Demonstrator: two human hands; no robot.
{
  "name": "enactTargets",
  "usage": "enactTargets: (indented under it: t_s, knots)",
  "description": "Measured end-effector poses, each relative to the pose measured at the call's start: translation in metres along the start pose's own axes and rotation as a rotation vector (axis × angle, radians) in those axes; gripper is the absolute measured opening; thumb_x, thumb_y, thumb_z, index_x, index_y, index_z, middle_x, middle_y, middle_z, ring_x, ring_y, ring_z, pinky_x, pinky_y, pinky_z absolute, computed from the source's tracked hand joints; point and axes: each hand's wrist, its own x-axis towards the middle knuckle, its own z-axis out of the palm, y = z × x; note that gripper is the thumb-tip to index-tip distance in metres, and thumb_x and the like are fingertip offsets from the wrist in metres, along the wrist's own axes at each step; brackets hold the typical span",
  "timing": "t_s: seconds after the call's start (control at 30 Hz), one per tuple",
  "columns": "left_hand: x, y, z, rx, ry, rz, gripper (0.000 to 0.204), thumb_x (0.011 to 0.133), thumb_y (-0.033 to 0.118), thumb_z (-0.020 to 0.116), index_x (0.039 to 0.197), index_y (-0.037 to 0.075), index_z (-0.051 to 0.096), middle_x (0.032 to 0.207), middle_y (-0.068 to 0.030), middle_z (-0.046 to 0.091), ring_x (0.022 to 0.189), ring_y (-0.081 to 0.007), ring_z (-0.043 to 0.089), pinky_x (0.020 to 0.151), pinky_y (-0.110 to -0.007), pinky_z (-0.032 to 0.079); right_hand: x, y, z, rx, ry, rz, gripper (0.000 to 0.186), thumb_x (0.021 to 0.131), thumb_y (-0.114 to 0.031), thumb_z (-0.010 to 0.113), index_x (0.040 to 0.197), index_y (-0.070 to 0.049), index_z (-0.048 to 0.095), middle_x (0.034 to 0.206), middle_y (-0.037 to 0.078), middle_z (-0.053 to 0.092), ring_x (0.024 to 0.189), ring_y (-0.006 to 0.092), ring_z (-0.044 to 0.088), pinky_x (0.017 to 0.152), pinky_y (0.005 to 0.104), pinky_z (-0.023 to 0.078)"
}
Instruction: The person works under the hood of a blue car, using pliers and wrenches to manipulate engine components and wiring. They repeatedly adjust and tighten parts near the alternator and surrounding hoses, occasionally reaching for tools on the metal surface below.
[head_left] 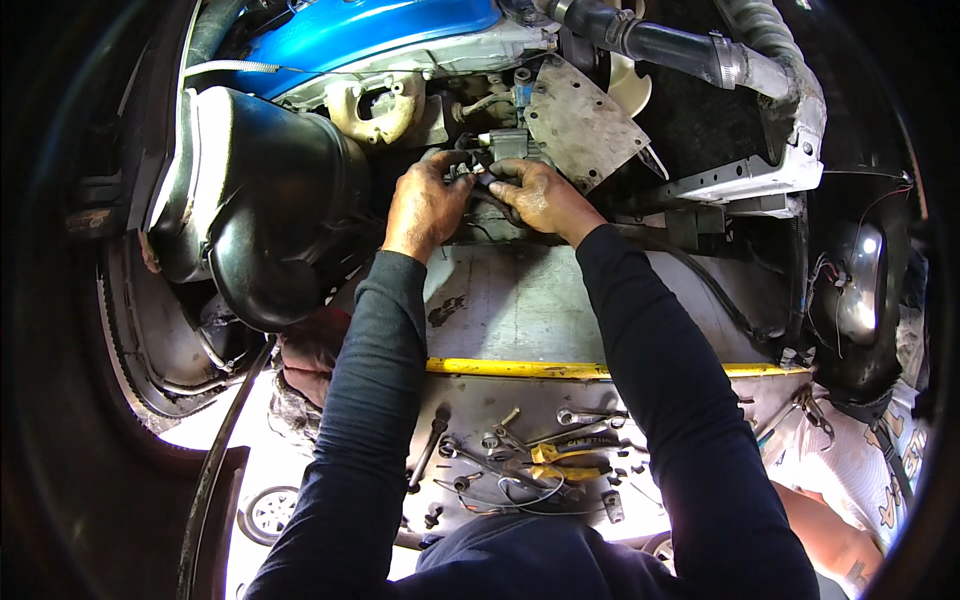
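Observation:
Both arms reach into an engine bay, and the hands come close together at its middle. The fingers of my left hand [430, 200] are closed at a small dark fitting that they mostly cover. My right hand [545, 200] pinches at the same spot with thumb and forefinger; what lies between them is too small to name. Just beyond the fingertips sits a grey metal block [506, 143] on the engine. A flat metal plate with holes [585, 122] stands tilted to the right of it. Farther left is a pale, rusty exhaust manifold [378, 110].
A blue engine cover [365, 35] lies at the back, with a large black air duct [270, 190] on the left. A yellow-edged bar [515, 369] crosses in front. Nearer lie several wrenches [590, 415] and yellow-handled pliers [570, 452]. Another person's arm [825, 530] shows at lower right.

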Motion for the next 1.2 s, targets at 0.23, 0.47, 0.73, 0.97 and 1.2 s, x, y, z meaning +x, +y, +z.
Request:
enactTargets:
  t_s: [0.23, 0.47, 0.73, 0.97, 1.2]
  knots:
    - [0.009, -0.011, 0.004, -0.091, 0.047, -0.020, 0.028, 0.089, 0.014, 0.074, 0.107, -0.008, 0.074, 0.087, -0.0153, 0.077, 0.074, -0.0170, 0.071, 0.069, -0.033, 0.057, -0.002, -0.005, -0.007, -0.105, -0.022, -0.100, 0.038, 0.098, -0.024, 0.070, 0.128, -0.001, 0.067, 0.113, 0.016, 0.073, 0.101, 0.0202, 0.067, 0.092, 0.0334, 0.052]
    - [0.009, -0.008, -0.002, 0.159, 0.137, 0.118, 0.031, 0.086, 0.015, 0.070, 0.107, -0.007, 0.074, 0.102, -0.0242, 0.075, 0.093, -0.0322, 0.073, 0.087, -0.040, 0.055, -0.001, -0.025, -0.024, -0.129, -0.154, -0.032, 0.039, 0.097, -0.033, 0.074, 0.120, -0.002, 0.072, 0.113, 0.009, 0.072, 0.103, 0.0204, 0.065, 0.091, 0.0348, 0.050]
    - [0.004, 0.001, -0.012, -0.126, -0.109, -0.006, 0.031, 0.084, 0.018, 0.070, 0.105, -0.005, 0.074, 0.092, -0.0243, 0.075, 0.085, -0.0340, 0.074, 0.082, -0.040, 0.055, 0.007, -0.016, -0.007, 0.141, -0.047, 0.056, 0.047, 0.088, -0.022, 0.068, 0.131, -0.003, 0.067, 0.125, 0.025, 0.066, 0.117, 0.0354, 0.065, 0.102, 0.0386, 0.050]
    - [0.005, 0.002, -0.007, 0.128, 0.017, 0.082, 0.039, 0.087, 0.028, 0.075, 0.108, -0.005, 0.074, 0.092, -0.0240, 0.075, 0.088, -0.0361, 0.071, 0.083, -0.042, 0.055, -0.001, -0.035, -0.022, -0.362, -0.048, -0.086, 0.046, 0.098, -0.039, 0.066, 0.125, -0.002, 0.069, 0.121, 0.024, 0.067, 0.115, 0.0351, 0.064, 0.098, 0.0426, 0.050]
    - [0.004, -0.003, -0.008, -0.079, -0.043, 0.129, 0.037, 0.086, 0.023, 0.070, 0.109, -0.006, 0.073, 0.099, -0.0228, 0.073, 0.091, -0.0294, 0.071, 0.085, -0.039, 0.054, -0.009, -0.033, -0.033, 0.990, -0.263, -0.010, 0.059, 0.095, -0.030, 0.071, 0.143, -0.001, 0.057, 0.137, 0.010, 0.064, 0.117, 0.0230, 0.063, 0.101, 0.0357, 0.049]
